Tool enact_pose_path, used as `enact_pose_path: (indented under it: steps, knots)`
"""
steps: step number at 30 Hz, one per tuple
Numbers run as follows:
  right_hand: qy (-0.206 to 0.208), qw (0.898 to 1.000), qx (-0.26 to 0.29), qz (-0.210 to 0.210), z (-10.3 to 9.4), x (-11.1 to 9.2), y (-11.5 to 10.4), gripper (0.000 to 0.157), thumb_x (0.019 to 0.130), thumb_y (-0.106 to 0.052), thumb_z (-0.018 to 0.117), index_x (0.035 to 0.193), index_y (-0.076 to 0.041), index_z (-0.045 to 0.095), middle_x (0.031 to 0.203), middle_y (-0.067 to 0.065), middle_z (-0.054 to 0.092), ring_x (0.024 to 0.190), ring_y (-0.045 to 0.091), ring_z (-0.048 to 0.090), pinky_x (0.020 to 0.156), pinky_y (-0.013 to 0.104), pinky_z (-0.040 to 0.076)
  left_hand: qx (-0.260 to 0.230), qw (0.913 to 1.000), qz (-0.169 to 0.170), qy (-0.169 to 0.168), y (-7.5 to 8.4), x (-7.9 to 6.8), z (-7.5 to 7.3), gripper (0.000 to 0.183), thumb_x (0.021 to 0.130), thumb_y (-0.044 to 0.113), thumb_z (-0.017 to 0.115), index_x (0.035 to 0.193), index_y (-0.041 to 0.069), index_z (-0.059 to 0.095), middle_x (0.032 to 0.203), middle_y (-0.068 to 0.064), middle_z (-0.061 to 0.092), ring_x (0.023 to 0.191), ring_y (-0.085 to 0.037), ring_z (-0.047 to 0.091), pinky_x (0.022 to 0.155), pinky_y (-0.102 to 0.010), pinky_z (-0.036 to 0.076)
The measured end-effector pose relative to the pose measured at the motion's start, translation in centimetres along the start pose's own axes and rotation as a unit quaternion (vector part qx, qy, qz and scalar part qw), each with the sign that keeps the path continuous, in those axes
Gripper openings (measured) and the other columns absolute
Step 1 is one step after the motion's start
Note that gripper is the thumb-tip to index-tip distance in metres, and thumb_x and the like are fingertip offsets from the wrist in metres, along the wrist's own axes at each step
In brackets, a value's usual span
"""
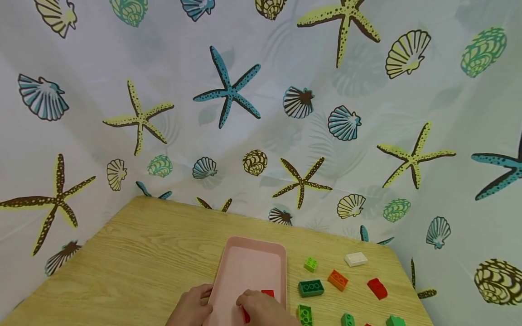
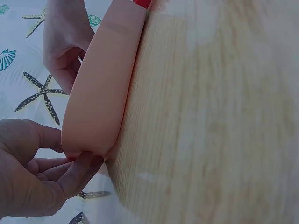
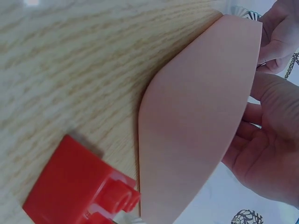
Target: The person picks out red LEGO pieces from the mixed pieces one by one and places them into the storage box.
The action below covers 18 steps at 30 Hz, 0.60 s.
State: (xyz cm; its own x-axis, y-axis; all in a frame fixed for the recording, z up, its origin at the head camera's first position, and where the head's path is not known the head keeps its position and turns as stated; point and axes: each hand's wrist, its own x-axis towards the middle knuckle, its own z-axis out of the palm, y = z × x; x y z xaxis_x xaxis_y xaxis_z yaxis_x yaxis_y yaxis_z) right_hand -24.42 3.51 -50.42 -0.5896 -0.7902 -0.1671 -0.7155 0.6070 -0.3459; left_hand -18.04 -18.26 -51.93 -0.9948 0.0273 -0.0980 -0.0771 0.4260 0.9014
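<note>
A shallow pink tray [image 1: 253, 267] sits on the wooden table in front of me. My left hand [image 1: 191, 305] grips its near left edge, thumb at the rim and fingers at the outer wall in the left wrist view. Inside the tray, my right hand [image 1: 263, 309] has curled fingers around a red toy brick [image 1: 246, 315], mostly hidden by the hand. A second red brick [image 1: 268, 293] shows just beyond that hand. In the right wrist view, the tray wall hides the right fingertips, and a red brick [image 3: 70, 182] lies on the table beside the tray.
Right of the tray lie several bricks: light green [image 1: 311, 264], dark green [image 1: 311, 288], orange [image 1: 338, 280], white [image 1: 356, 259], red [image 1: 377, 288] and green [image 1: 305, 315]. A curtain [image 1: 261, 136] printed with shells and starfish surrounds the wooden table [image 1: 163, 244].
</note>
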Motion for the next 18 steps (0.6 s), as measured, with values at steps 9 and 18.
enact_pose_path:
  steps: [9, 18]
  knots:
    - [0.001, 1.000, 0.017, 0.016, -1.1, -0.7, -1.5, 0.044, 0.084, -0.046, 0.079, 0.113, -0.014, 0.070, 0.104, -0.011, 0.064, 0.092, 0.000, 0.057, 0.082, 0.022, 0.053, -0.015, 0.9997, 0.019, -0.004, -0.3, -0.1, -0.1, 0.048, 0.081, -0.009, 0.057, 0.127, -0.020, 0.054, 0.115, -0.031, 0.065, 0.109, -0.045, 0.063, 0.084, -0.048, 0.056]
    - [0.005, 0.999, 0.033, 0.005, -1.3, -1.2, -1.8, 0.049, 0.083, -0.047, 0.079, 0.118, -0.014, 0.069, 0.112, -0.012, 0.064, 0.100, 0.002, 0.058, 0.088, 0.024, 0.052, -0.029, 0.9990, 0.033, 0.002, -0.4, -0.2, -0.1, 0.048, 0.078, -0.010, 0.057, 0.125, -0.021, 0.055, 0.118, -0.032, 0.064, 0.108, -0.044, 0.064, 0.084, -0.046, 0.057]
